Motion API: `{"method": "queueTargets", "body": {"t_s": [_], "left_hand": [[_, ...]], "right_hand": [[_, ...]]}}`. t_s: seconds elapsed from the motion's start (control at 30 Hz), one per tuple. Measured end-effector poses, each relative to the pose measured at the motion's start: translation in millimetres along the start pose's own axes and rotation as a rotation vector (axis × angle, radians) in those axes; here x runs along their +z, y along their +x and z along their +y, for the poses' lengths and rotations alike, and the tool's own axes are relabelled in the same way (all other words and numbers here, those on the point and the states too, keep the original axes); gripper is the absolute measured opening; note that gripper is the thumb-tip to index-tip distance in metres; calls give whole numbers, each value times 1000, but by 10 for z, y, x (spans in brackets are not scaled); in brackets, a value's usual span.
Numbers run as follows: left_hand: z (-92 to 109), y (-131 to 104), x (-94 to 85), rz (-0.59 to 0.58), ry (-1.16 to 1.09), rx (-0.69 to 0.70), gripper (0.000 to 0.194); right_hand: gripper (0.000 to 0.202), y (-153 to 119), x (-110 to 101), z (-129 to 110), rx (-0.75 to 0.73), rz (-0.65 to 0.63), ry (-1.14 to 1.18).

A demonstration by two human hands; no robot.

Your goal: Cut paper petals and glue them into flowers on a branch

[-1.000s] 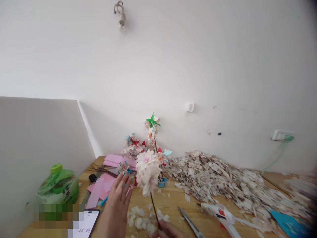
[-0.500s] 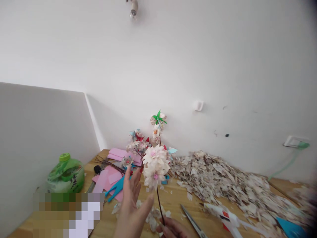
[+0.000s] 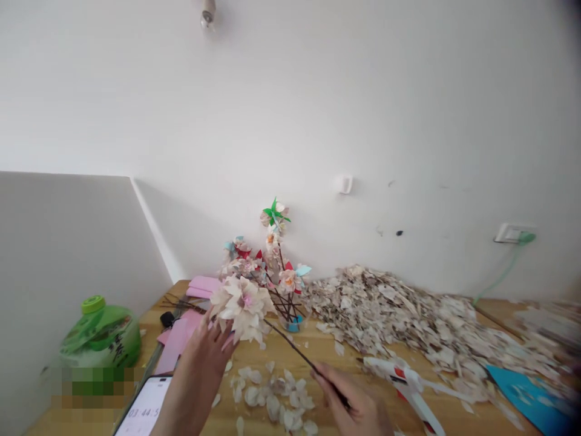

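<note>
A pale cream flower with a pink centre (image 3: 245, 303) tilts to the left on a thin brown stem (image 3: 295, 347). The stem's lower end is in my right hand (image 3: 351, 396), whose fingers are closed round it. My left hand (image 3: 206, 348) reaches up behind the flower head at its lower left; its fingers are spread, with the tips partly hidden by the petals. Loose pale petals (image 3: 272, 396) lie on the wooden table (image 3: 254, 357) between my hands. Beyond the flower, a clear cup (image 3: 294, 324) holds several stems with pink, white, red and green flowers.
A heap of dried petals (image 3: 390, 309) spreads along the wall at the right. A white glue gun (image 3: 402, 375) and blue sheet (image 3: 526, 393) lie right. At left are pink paper (image 3: 181, 342), a phone (image 3: 147, 406) and a green container (image 3: 104, 333).
The flower has tilted and moved left and down, towards my left hand. My right hand has risen along with the stem. The view has shifted, uncovering the cup and more loose petals.
</note>
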State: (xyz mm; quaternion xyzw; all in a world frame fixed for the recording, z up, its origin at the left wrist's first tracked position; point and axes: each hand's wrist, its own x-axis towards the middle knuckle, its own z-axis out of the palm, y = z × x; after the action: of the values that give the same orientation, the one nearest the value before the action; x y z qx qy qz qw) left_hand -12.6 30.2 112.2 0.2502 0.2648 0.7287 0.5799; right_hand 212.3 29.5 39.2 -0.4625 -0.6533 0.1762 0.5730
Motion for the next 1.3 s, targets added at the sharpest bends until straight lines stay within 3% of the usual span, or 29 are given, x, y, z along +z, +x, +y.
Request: {"method": "queueTargets", "body": {"t_s": [0.17, 0.3, 0.6, 0.77, 0.87, 0.9, 0.97, 1.03, 1.07, 1.2, 1.3], "left_hand": [[-56, 18, 59, -26, -101, -121, 52], [-69, -67, 145, -56, -114, -131, 52], [22, -203, 169, -165, -77, -64, 52], [33, -127, 183, 7, -44, -73, 54], [-131, -105, 180, 83, 83, -239, 47], [-202, -115, 176, 54, 154, -315, 47], [-337, -157, 167, -112, 295, -401, 45], [-429, -207, 167, -255, 413, -342, 40], [-453, -229, 173, -272, 464, -294, 38], [-449, -268, 232, -170, 605, -214, 28], [-454, -291, 266, -213, 671, -207, 20]], "right_hand": [[24, 20, -53, -26, 301, -302, 199], [28, 3, 3, -10, 401, -290, 401], [29, -18, 124, 214, 449, -421, 592], [28, -20, 165, 186, 517, -420, 806], [30, -24, 199, 171, 543, -390, 910], [31, -29, 217, 169, 541, -385, 936], [33, -52, 259, 165, 538, -386, 961], [36, -92, 305, 156, 547, -413, 970], [36, -115, 326, 147, 559, -435, 972], [34, -188, 368, 66, 589, -575, 1001], [38, -181, 347, -51, 552, -613, 1078]]}}
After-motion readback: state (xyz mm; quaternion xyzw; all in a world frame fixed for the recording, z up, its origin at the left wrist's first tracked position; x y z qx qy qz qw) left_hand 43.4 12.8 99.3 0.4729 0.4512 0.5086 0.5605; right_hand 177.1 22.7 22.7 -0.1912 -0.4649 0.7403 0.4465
